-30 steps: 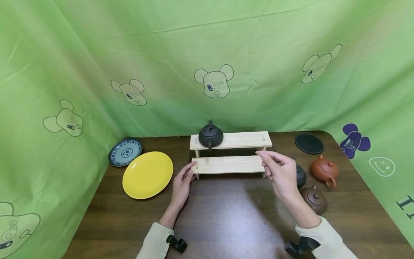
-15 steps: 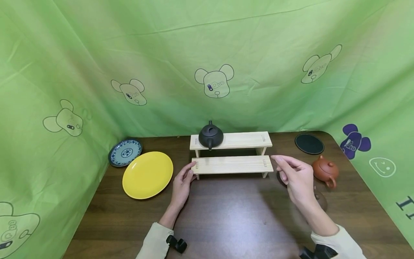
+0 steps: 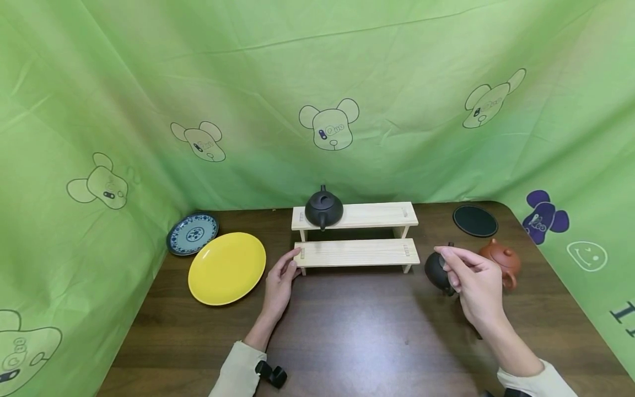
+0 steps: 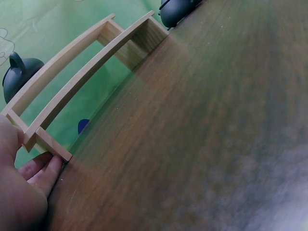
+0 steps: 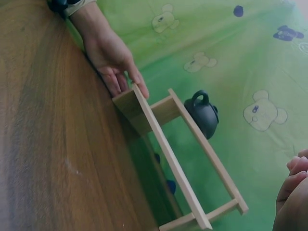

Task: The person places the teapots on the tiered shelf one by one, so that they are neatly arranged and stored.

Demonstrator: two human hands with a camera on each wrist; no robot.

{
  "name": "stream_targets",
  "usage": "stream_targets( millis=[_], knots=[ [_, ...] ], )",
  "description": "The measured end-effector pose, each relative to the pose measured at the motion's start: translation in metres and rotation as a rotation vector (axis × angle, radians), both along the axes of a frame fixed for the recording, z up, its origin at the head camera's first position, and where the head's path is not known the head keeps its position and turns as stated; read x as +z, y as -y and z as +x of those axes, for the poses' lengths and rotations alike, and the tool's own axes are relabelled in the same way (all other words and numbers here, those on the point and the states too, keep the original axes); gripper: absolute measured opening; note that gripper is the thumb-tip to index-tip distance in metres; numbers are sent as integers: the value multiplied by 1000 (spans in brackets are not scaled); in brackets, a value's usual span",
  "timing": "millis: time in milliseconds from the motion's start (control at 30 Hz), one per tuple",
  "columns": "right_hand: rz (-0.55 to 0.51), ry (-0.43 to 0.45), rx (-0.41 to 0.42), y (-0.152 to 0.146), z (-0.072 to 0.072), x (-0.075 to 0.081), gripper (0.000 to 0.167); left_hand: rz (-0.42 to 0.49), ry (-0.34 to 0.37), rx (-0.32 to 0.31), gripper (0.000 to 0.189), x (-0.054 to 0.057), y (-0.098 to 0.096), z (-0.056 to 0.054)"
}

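A two-tier wooden shelf (image 3: 357, 253) stands mid-table, with a black teapot (image 3: 323, 208) on the left of its upper board. My left hand (image 3: 279, 286) grips the left end of the lower tier; in the left wrist view its fingers (image 4: 45, 175) touch the shelf's leg. Over the table on the right is my right hand (image 3: 473, 284), fingers loosely curled, nothing seen in it. It partly covers a second black teapot (image 3: 436, 270). Behind it sits a reddish-orange teapot (image 3: 502, 258). A brown teapot is almost wholly hidden by that hand.
On the left lie a yellow plate (image 3: 227, 269) and a blue patterned plate (image 3: 192, 234), their rims close together. A dark oval dish (image 3: 475, 220) lies at the back right. Green printed cloth (image 3: 258, 82) hangs behind and beside the table.
My right hand has moved right and toward me, from the shelf's right end to the teapots. The lower board's right end is now uncovered. My left hand has stayed put.
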State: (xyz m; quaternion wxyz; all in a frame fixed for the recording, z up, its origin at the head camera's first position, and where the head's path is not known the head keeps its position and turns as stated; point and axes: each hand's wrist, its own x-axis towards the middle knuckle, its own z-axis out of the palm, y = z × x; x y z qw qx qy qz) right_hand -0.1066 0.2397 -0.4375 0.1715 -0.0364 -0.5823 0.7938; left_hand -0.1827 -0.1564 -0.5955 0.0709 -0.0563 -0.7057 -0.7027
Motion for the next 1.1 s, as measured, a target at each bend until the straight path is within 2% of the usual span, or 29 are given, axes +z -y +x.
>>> stream_targets(
  millis=[100,200,333,633,867,967,1100],
  knots=[
    [-6,20,-4,-6,3,-3,16,-8,-41,-1,34,1,0,1],
    [-17,37,-21,-11,5,-6,17,-12,-53,6,33,3,-1,2],
    [-28,35,-41,-17,8,-10,17,-12,-14,21,32,5,-2,2],
    [-82,27,-69,-37,16,-17,19,-14,-9,26,33,5,-3,2],
    [-150,32,-121,-60,15,-20,20,10,-114,1,34,15,-5,9],
    [-180,55,-142,-70,16,-23,21,-11,-108,13,33,17,-6,9],
    [-219,58,-169,-81,15,-27,20,-43,-68,37,33,30,-10,15]
  ],
)
